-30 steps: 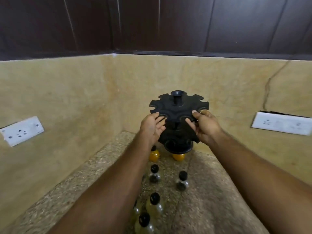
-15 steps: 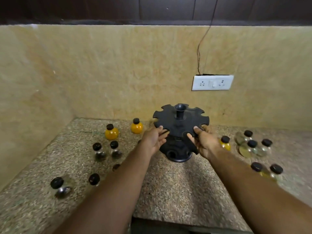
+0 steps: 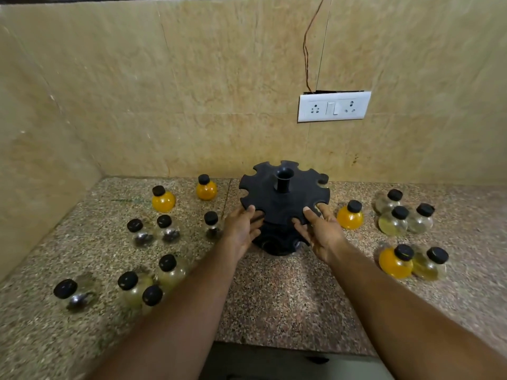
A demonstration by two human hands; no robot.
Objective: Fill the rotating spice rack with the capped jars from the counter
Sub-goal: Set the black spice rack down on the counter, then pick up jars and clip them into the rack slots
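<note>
Both hands hold the black spice rack [image 3: 284, 204] by the rim of its upper disc. The left hand [image 3: 241, 229] has its thumb on top of the disc at the near left edge and its fingers reach under the rim, so it pinches the plastic. The right hand [image 3: 322, 233] does the same at the near right edge: the thumb lies on top and most fingers go below.

The rack is upright in the middle of the speckled counter [image 3: 274, 297], close to the back wall [image 3: 219, 91]. I cannot tell whether its round base fully touches the stone. A short post [image 3: 284, 179] rises from the centre of the disc.

Several capped jars [image 3: 212, 226] stand on the counter on both sides of the rack. On the left are two orange jars [image 3: 163, 201], some dark-filled jars [image 3: 167, 231] and some pale jars [image 3: 168, 271] nearer the front edge. On the right, a single orange jar [image 3: 349, 219] is just beside the right hand. Three clear jars [image 3: 395, 224] are crowded together farther right. An orange and a yellowish jar [image 3: 429, 266] stand side by side in front of them.

A white socket plate [image 3: 334, 106] is on the wall, with a thin wire [image 3: 306, 50] above it.
</note>
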